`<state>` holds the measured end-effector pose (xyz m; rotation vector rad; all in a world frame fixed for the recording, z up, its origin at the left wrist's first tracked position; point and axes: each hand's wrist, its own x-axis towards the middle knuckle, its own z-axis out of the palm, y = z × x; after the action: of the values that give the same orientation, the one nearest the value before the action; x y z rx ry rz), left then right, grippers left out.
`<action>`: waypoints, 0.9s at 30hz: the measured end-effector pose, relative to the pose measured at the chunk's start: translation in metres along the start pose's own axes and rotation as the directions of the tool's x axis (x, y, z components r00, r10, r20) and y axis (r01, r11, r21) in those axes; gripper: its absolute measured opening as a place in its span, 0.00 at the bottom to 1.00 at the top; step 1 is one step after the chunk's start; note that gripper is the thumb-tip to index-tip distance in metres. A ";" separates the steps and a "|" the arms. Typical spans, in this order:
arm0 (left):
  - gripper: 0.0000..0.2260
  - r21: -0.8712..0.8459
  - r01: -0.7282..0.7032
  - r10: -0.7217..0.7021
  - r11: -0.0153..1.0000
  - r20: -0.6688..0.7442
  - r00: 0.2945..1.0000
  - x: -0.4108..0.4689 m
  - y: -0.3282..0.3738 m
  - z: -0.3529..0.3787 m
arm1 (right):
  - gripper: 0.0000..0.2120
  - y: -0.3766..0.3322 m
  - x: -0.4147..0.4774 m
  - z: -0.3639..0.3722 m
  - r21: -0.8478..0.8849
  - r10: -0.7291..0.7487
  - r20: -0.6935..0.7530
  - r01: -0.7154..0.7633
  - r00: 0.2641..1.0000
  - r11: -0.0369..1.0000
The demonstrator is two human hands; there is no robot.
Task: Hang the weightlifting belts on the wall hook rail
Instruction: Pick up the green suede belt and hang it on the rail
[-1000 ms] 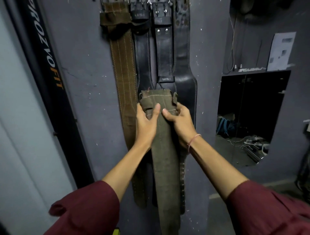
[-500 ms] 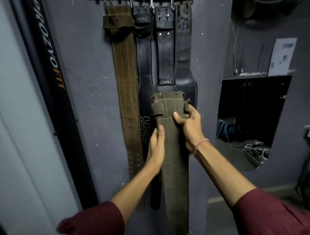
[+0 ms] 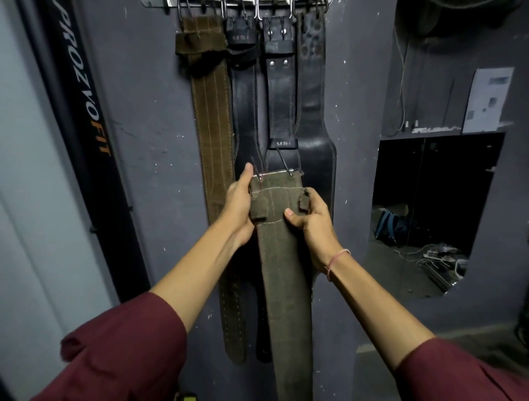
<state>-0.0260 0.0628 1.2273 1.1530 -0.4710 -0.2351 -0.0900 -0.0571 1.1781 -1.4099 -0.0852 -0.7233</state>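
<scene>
I hold an olive-green suede belt (image 3: 282, 257) upright in front of the wall, its metal buckle bar at the top. My left hand (image 3: 239, 209) grips its upper left edge and my right hand (image 3: 313, 223) grips its upper right edge by the torn loop. The hook rail (image 3: 246, 3) runs along the top of the frame. From it hang a brown suede belt (image 3: 211, 120), a black USI belt (image 3: 244, 108), a narrower black belt (image 3: 280, 94) and a wide black belt (image 3: 315, 114). The held belt's lower end runs out of view.
A dark banner with orange and white lettering (image 3: 83, 108) leans at the left. A dark wall opening (image 3: 429, 211) at the right shows a bag and cables on a floor. A paper sheet (image 3: 489, 100) is stuck above it.
My left hand slid up from the belt's middle to its top left edge. The buckle bar now shows at the top of the held belt. The view tilted up, showing the rail.
</scene>
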 end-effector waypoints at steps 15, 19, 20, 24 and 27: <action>0.15 0.374 -0.477 0.589 0.795 -0.287 0.755 0.018 0.003 0.010 | 0.13 -0.017 0.055 0.044 -0.252 -0.346 -0.222 0.289 0.912 0.924; 0.15 0.505 -0.496 0.687 0.706 -0.317 0.654 0.030 0.014 0.004 | 0.14 -0.023 0.077 0.055 -0.238 -0.345 -0.214 0.294 0.914 0.926; 0.16 0.520 -0.501 0.706 0.692 -0.341 0.621 0.035 0.019 0.001 | 0.14 -0.026 0.083 0.059 -0.233 -0.341 -0.196 0.294 0.919 0.927; 0.16 0.586 -0.522 0.775 0.619 -0.349 0.526 0.053 0.045 -0.005 | 0.14 -0.041 0.109 0.078 -0.216 -0.376 -0.141 0.343 0.916 0.914; 0.16 0.671 -0.542 0.854 0.505 -0.298 0.427 0.075 0.071 -0.010 | 0.14 -0.060 0.136 0.096 -0.236 -0.454 -0.132 0.417 0.881 0.878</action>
<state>0.0407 0.0683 1.3073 1.3102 -0.4176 1.1057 0.0209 -0.0236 1.3113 -1.5267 -0.1962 -1.2678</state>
